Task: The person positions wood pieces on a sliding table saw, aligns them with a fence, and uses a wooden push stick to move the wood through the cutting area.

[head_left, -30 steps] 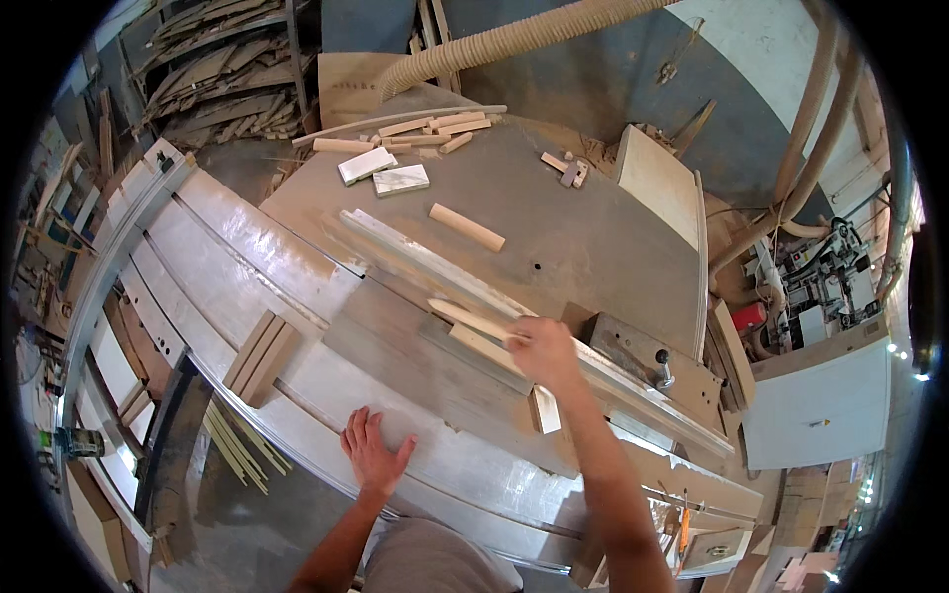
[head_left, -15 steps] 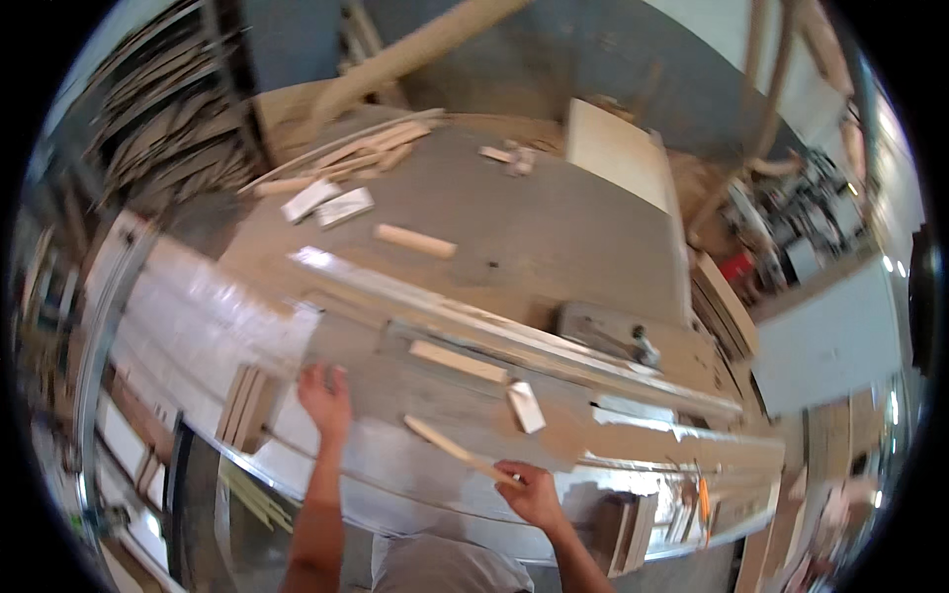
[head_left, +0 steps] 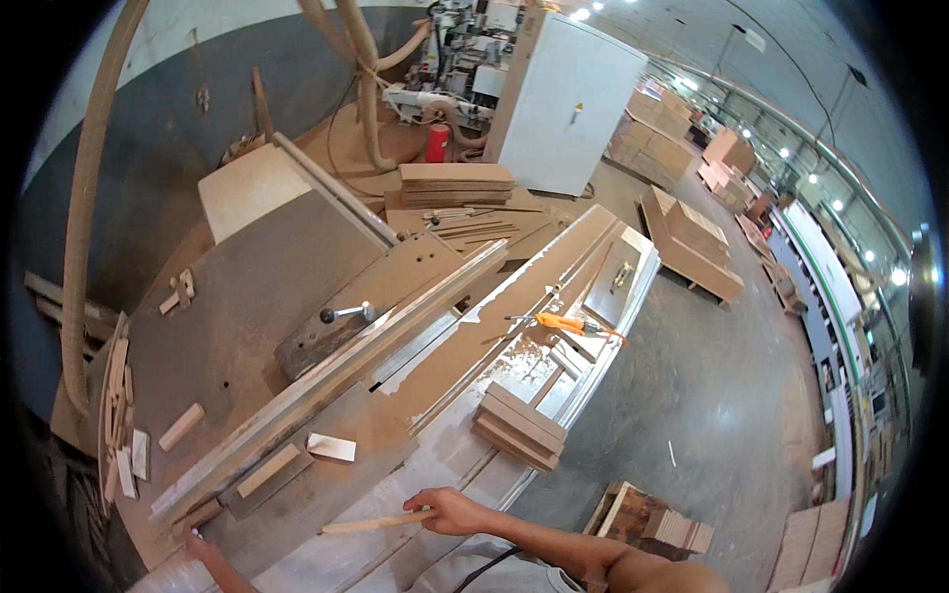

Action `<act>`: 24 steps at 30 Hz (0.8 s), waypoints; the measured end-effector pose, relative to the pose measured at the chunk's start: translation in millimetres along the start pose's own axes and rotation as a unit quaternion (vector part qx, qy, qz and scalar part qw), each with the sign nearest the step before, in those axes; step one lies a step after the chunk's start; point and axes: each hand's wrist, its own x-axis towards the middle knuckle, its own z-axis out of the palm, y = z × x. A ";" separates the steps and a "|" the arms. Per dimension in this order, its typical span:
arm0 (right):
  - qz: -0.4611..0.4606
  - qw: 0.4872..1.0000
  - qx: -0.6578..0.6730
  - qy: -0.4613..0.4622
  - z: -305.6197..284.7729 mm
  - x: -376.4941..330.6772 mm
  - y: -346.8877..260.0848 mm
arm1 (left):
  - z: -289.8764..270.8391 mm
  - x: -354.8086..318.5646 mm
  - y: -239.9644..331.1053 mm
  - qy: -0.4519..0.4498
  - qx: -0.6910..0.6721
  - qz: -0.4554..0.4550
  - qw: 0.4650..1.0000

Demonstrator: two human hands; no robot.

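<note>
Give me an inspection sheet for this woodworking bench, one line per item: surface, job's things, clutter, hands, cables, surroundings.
Surface: long dusty metal saw table with a long fence rail.
Job's things: thin pale wooden strip in the right hand.
Clutter: short wooden offcuts, a pale wooden wedge, stacked brown boards, an orange-handled tool.
Hands: right hand grips the strip; left hand rests on the table's near edge.
Cables: tan dust hose arching on the left.
Surroundings: white cabinet, red extinguisher, board pallets on the floor.
</note>
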 end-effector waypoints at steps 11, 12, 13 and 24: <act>0.008 0.993 0.002 0.117 -55.0 -29.8 8.1 | -40.5 -251.3 104.0 -0.146 0.164 -0.010 0.975; 0.009 0.993 0.001 0.121 -57.5 -29.9 11.2 | -46.7 -274.1 100.5 -0.201 0.228 0.056 0.951; 0.011 0.992 -0.002 0.126 -60.6 -29.6 13.7 | -44.1 -319.0 110.7 -0.253 0.288 0.122 0.916; -0.017 0.980 -0.051 0.192 -71.4 -17.3 -39.4 | -72.6 -420.5 64.2 -0.191 0.465 0.289 0.815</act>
